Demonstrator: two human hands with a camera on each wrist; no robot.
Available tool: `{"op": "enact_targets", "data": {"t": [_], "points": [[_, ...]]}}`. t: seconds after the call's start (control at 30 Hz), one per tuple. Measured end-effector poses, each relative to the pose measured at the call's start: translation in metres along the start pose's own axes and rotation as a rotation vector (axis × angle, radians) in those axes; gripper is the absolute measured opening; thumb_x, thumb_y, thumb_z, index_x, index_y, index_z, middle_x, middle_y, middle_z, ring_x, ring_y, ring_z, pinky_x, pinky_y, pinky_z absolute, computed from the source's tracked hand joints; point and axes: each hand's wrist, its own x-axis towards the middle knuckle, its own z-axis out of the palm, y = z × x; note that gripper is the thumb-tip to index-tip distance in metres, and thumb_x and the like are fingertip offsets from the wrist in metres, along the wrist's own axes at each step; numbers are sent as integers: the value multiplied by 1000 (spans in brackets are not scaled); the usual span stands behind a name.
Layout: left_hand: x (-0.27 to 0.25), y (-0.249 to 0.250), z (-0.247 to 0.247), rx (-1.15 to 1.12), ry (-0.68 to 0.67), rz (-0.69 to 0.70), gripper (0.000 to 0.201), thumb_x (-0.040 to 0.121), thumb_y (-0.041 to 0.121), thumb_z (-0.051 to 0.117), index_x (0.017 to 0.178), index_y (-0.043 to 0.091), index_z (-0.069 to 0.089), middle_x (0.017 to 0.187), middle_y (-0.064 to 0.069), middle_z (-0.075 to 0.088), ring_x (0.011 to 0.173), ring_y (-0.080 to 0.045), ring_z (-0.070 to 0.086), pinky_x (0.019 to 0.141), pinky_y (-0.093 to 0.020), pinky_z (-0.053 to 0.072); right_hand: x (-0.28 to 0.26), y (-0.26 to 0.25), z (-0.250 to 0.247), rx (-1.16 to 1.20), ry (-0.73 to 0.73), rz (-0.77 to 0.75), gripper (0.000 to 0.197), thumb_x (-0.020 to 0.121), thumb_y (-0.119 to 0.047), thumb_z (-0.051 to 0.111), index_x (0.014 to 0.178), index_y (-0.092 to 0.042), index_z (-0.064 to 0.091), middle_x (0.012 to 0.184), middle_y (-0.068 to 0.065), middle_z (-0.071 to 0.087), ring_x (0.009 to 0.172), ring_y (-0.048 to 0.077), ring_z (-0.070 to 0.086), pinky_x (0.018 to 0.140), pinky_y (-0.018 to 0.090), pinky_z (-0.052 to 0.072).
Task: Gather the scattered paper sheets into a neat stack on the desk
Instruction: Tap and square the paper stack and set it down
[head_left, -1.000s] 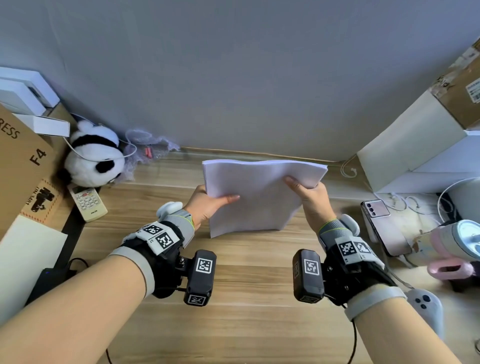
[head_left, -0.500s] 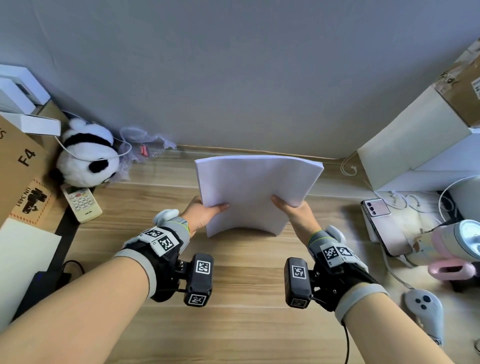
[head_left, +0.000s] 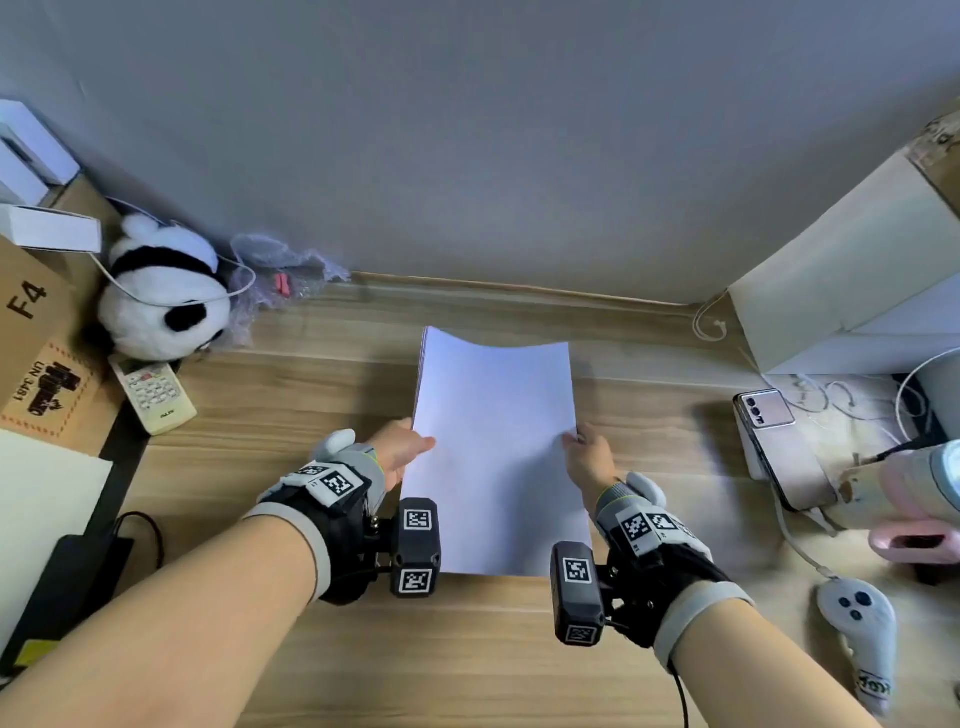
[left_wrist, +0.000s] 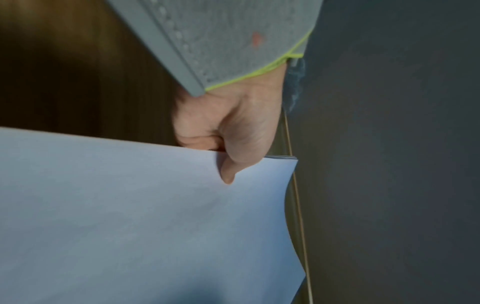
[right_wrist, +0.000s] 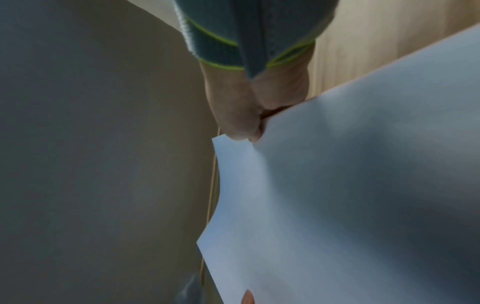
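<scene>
Since a second ago the paper stack (head_left: 496, 457) has turned lengthwise at the worktop's (head_left: 322, 649) middle. Left hand (head_left: 397, 452) and right hand (head_left: 589, 460) each pinch a long side, thumbs on top.

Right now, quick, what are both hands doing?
Left hand: grips the left edge of the paper stack, thumb on top.
Right hand: pinches the stack's right edge.

Bare forearms. Grey-black wrist straps (head_left: 332, 525) with square black-white markers. Black camera blocks (head_left: 415, 555), also marked. Grey cuffs (left_wrist: 233, 41), lime-green trim. Thin black cable (head_left: 681, 696) under right wrist.
</scene>
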Motion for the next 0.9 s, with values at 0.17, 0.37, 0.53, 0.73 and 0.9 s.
{"op": "enact_targets", "data": {"t": [0.17,0.37,0.53,0.73,0.9], "points": [[13,-25,4,24,11,-97,40,92,-10,40,133,-9,43,113,-19,61,97,-28,58,92,-42,46,11,31,6,-148,-54,89,17,88,-7,51,76,-16,59,65,3,54,60,20,46,58,25,35],[11,-23,-5,189,93,-192,10,90,13,53,99,13,54,82,-5,53,86,-22,50,83,-30,41,12,35,1,-190,-37,192,23,83,-11,58,102,-7,69,84,9,67,78,24,61,74,34,49],[28,4,-14,206,286,1,32,88,8,47,59,20,42,79,-9,47,75,-22,39,64,-27,32,22,7,-4,-72,78,131,33,87,-12,53,118,-4,61,99,3,60,92,18,54,82,31,45],[37,29,-7,-152,199,2,49,98,19,41,146,12,33,149,-5,41,130,-21,42,111,-36,31,33,-16,12,150,-63,83,20,86,-13,47,99,-18,61,88,-2,54,79,18,49,53,19,36],[36,29,3,-128,162,14,52,98,17,39,149,11,27,155,-3,32,139,-19,34,111,-32,29,28,-22,22,150,-46,83,45,95,-3,41,139,-3,39,121,-5,44,112,12,41,95,23,33]]}}
